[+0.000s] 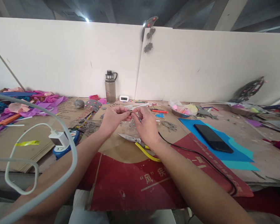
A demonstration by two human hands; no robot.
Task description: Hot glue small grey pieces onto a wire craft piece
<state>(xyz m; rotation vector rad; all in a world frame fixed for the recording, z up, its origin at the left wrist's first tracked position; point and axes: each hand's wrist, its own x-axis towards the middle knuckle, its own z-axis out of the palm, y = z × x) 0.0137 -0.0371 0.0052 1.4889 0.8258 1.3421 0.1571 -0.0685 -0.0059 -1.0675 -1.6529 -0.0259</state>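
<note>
My left hand [115, 119] and my right hand [145, 124] meet fingertip to fingertip over the middle of the cardboard [121, 154]. The fingers of each are pinched together around something too small to make out. Scissors with yellow handles [144, 151] lie just below my right hand, blades pointing left, partly covered by it. Small clear bits [128, 126] are scattered under the fingertips. To the left of my left hand is a tangle of grey cord [90, 127], and a smaller grey cord bundle [169, 125] sits right of my right hand.
A bottle [110, 88] and small clock [123, 98] stand by the white wall. A phone [212, 137] lies on blue sheets [238, 155] at right. A black cable [200, 153] crosses the cardboard. At left are a white charger [59, 139], blue tape measure [65, 149] and colourful fabric [44, 101].
</note>
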